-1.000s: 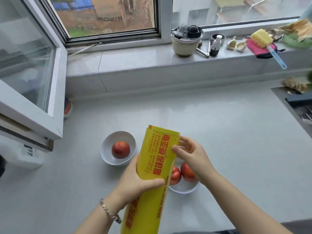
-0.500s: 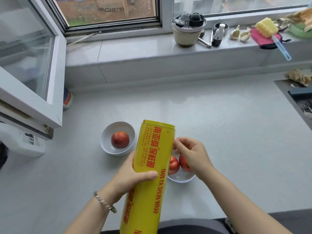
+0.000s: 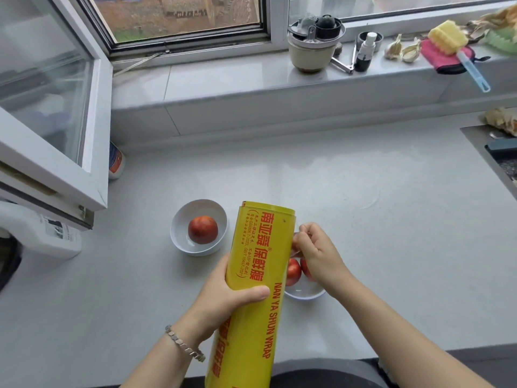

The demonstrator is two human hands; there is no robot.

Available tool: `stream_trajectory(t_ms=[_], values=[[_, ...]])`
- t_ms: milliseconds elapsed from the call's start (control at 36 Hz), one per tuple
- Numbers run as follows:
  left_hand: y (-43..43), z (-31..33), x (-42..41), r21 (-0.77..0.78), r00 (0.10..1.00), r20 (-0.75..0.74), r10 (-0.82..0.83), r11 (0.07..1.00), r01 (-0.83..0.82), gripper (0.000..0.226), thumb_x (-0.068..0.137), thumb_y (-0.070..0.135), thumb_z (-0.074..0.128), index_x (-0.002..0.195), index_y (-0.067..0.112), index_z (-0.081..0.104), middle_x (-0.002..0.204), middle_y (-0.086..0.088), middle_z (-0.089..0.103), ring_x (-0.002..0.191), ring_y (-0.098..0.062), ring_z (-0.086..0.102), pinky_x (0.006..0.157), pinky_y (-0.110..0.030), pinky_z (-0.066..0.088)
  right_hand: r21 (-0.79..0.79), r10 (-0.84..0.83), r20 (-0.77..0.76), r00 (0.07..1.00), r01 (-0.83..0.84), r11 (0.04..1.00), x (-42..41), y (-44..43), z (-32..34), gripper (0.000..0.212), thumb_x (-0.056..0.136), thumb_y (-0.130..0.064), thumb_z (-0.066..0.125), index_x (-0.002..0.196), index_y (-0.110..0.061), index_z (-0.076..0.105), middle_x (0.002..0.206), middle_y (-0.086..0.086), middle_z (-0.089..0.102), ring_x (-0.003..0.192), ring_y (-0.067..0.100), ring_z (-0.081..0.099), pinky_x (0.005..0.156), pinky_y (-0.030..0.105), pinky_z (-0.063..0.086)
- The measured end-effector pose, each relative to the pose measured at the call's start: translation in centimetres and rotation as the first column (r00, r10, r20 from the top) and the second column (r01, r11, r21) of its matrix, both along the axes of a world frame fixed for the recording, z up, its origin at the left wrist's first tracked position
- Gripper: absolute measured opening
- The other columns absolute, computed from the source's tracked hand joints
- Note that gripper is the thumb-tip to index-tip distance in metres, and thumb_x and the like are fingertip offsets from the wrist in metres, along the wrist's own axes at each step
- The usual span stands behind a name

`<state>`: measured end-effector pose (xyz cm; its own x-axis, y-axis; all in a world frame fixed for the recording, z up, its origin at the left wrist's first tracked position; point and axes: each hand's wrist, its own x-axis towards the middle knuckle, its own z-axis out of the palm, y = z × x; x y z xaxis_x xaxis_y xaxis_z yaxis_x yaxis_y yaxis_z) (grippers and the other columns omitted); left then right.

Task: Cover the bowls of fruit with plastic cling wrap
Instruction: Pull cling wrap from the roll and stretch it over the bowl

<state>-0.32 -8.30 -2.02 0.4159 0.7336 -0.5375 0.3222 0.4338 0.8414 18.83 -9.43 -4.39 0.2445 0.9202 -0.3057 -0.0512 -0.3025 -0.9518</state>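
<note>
You hold the yellow roll of cling wrap (image 3: 257, 275) nearly upright over the grey counter (image 3: 363, 219). Your left hand (image 3: 223, 298) grips the roll's middle from its left side, thumb across the front, with a bracelet (image 3: 184, 344) on that wrist. Your right hand (image 3: 316, 253) pinches at the roll's upper right edge, fingers curled. Just left of the roll sits a white bowl (image 3: 181, 217) holding one red fruit (image 3: 202, 229). Right of the roll, partly under your right hand, a second bowl (image 3: 305, 292) holds two red fruits (image 3: 293, 271).

grey countertop (image 3: 363, 219) under a daylit open window (image 3: 47, 88), cluttered sill (image 3: 223, 77).
</note>
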Motion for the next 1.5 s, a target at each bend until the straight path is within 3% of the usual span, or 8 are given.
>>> stream_trajectory(t_ms=[139, 278, 417, 722, 944, 1222, 1333, 1500], values=[[0.0, 0.0, -0.1, -0.006, 1.0, 0.007, 0.004, 1.0, -0.004, 0.084, 0.042, 0.041, 0.084, 0.118, 0.027, 0.051, 0.106, 0.0, 0.07, 0.094, -0.022, 0.069, 0.078, -0.042, 0.057, 0.034, 0.138, -0.084, 0.987, -0.135, 0.99, 0.8, -0.4, 0.4, 0.018, 0.085, -0.026, 0.058, 0.077, -0.01, 0.057, 0.072, 0.008, 0.062, 0.064, 0.016, 0.059, 0.062, 0.03, 0.051], [-0.1, -0.1, -0.1, -0.021, 0.999, 0.021, 0.03, 0.999, -0.03, 0.083, 0.042, 0.04, 0.083, 0.118, 0.026, 0.052, 0.104, -0.001, 0.07, 0.093, -0.023, 0.069, 0.075, -0.039, 0.058, 0.075, 0.197, -0.04, 0.98, -0.193, 0.978, 1.4, -0.3, 0.1, 0.021, 0.086, -0.003, 0.059, 0.067, -0.008, 0.055, 0.051, -0.011, 0.056, 0.036, -0.001, 0.047, 0.04, 0.007, 0.035], [0.2, 0.0, -0.3, -0.065, 0.996, 0.053, 0.079, 0.995, -0.075, 0.083, 0.043, 0.037, 0.083, 0.119, 0.02, 0.053, 0.106, -0.008, 0.07, 0.092, -0.029, 0.069, 0.075, -0.044, 0.057, 0.152, 0.148, 0.041, 0.988, -0.153, 0.977, 0.5, -0.2, -0.6, 0.025, 0.078, -0.038, 0.06, 0.068, -0.015, 0.057, 0.073, -0.001, 0.059, 0.072, 0.01, 0.056, 0.071, 0.022, 0.045], [1.0, 0.7, 0.2, -0.101, 0.982, 0.066, 0.175, 0.981, -0.168, 0.083, 0.04, 0.039, 0.083, 0.116, 0.016, 0.056, 0.101, -0.011, 0.071, 0.086, -0.031, 0.07, 0.068, -0.041, 0.057, 0.107, 0.18, -0.21, 0.961, -0.16, 0.981, -1.1, 1.5, 0.2, 0.026, 0.094, -0.013, 0.047, 0.07, -0.012, 0.037, 0.043, -0.013, 0.042, 0.038, 0.002, 0.037, 0.04, 0.015, 0.033], [1.8, 1.2, 0.3, -0.102, 0.974, 0.079, 0.214, 0.973, -0.205, 0.081, 0.043, 0.04, 0.082, 0.116, 0.015, 0.057, 0.101, -0.012, 0.071, 0.087, -0.033, 0.07, 0.07, -0.044, 0.057, 0.056, 0.349, 0.014, 0.937, -0.35, 0.935, 0.4, 1.3, 0.4, 0.035, 0.083, -0.025, 0.067, 0.057, -0.016, 0.046, 0.053, -0.006, 0.044, 0.052, 0.01, 0.043, 0.054, 0.023, 0.036], [1.4, 1.5, 1.2, -0.144, 0.977, 0.085, 0.197, 0.972, -0.183, 0.082, 0.045, 0.041, 0.081, 0.118, 0.014, 0.055, 0.102, -0.013, 0.071, 0.088, -0.034, 0.069, 0.073, -0.046, 0.057, 0.025, 0.369, -0.259, 0.892, -0.376, 0.926, 0.6, 0.6, 0.6, 0.027, 0.08, -0.031, 0.064, 0.077, -0.013, 0.044, 0.053, -0.008, 0.056, 0.05, 0.01, 0.05, 0.054, 0.023, 0.044], [0.9, 1.4, 1.4, -0.177, 0.971, 0.089, 0.221, 0.963, -0.203, 0.084, 0.043, 0.04, 0.081, 0.117, 0.013, 0.054, 0.102, -0.015, 0.07, 0.088, -0.036, 0.069, 0.072, -0.046, 0.058, -0.007, 0.448, -0.25, 0.858, -0.464, 0.886, 1.0, 0.0, 0.4, 0.051, 0.067, -0.048, 0.075, 0.064, -0.004, 0.051, 0.067, 0.015, 0.044, 0.062, 0.03, 0.044, 0.062, 0.038, 0.04], [1.4, 1.6, 1.1, -0.142, 0.975, 0.066, 0.212, 0.969, -0.201, 0.082, 0.043, 0.042, 0.081, 0.116, 0.014, 0.055, 0.101, -0.014, 0.071, 0.087, -0.035, 0.069, 0.073, -0.048, 0.057, 0.071, 0.464, -0.097, 0.881, -0.459, 0.886, 0.9, -1.2, -0.2, 0.03, 0.07, -0.027, 0.069, 0.054, -0.027, 0.044, 0.07, -0.006, 0.054, 0.067, 0.02, 0.049, 0.069, 0.036, 0.043]])
